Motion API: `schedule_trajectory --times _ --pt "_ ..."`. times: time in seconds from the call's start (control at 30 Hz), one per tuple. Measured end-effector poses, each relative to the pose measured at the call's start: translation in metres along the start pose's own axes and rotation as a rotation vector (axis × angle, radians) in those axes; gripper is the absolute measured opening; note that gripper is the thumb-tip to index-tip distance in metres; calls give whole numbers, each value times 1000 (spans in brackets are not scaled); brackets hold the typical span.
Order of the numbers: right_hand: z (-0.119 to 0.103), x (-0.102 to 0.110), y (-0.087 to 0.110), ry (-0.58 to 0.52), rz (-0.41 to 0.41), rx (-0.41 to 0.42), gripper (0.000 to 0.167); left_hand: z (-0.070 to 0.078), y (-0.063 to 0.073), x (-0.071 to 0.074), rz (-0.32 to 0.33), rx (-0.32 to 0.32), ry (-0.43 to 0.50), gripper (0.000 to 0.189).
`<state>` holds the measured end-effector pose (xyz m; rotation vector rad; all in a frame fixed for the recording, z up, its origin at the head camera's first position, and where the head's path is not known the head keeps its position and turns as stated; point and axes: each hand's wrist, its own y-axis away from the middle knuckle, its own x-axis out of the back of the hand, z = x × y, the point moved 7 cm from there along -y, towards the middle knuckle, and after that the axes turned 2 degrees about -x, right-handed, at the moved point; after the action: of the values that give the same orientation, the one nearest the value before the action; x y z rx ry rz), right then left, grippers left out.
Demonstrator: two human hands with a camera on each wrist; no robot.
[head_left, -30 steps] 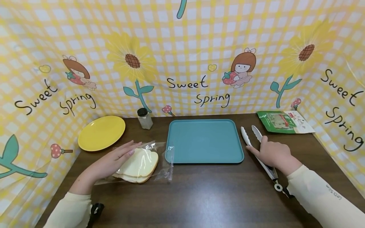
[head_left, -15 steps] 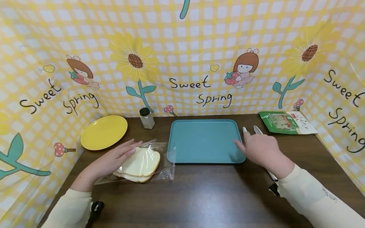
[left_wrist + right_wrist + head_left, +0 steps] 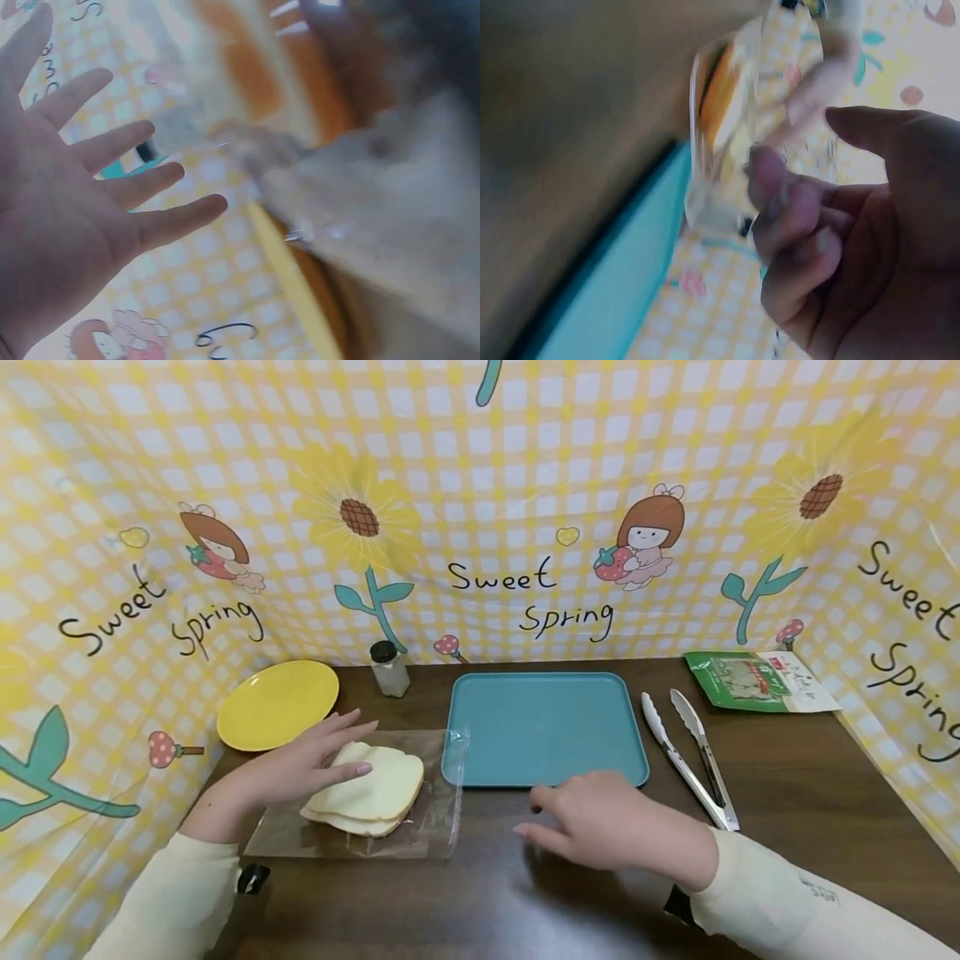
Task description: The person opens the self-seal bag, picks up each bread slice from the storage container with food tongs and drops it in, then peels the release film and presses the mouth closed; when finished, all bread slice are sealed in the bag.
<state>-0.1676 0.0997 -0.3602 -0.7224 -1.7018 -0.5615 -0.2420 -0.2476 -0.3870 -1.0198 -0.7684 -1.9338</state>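
My left hand (image 3: 300, 768) is at the left edge of a stack of bread slices (image 3: 382, 793) in a clear plastic bag (image 3: 438, 835), its thumb overlapping the top slice in the head view. In the left wrist view, that hand (image 3: 82, 187) has its fingers straight and spread. My right hand (image 3: 607, 827) hovers in front of the blue-green tray (image 3: 540, 727), to the right of the bag, holding nothing. Its fingers (image 3: 802, 270) are loosely curled, with the thumb apart, in the right wrist view. Metal tongs (image 3: 667, 743) with white tips lie spread on the table to the tray's right.
A yellow plate (image 3: 277, 706) lies at the back left, beside a black-lidded shaker (image 3: 391, 672). A green and white packet (image 3: 757, 681) lies at the back right. A checked cloth (image 3: 510, 485) walls in the dark wooden table (image 3: 450, 910).
The right hand has left the tongs and moved left, past the tray's front edge. The left hand's fingers have spread from lying together on the bag.
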Motion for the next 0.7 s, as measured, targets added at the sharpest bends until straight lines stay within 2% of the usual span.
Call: schedule_trajectory --times 0.17,0.27,0.37,0.57,0.7 --pt "-26 -18 -10 -48 -48 91 44 18 -16 18 -19 -34 -80 68" --pt "-30 -25 -22 -66 -58 90 40 21 -30 17 -43 -39 -114 64" --pt "-24 -28 -42 -119 -47 41 35 25 -47 8 -78 -57 -135 58" --pt "9 -25 -88 -243 37 -79 28 40 -77 -24 -182 -124 -183 54" --pt "33 -27 -108 -279 52 -157 28 48 -89 -41 -218 -106 -259 52"
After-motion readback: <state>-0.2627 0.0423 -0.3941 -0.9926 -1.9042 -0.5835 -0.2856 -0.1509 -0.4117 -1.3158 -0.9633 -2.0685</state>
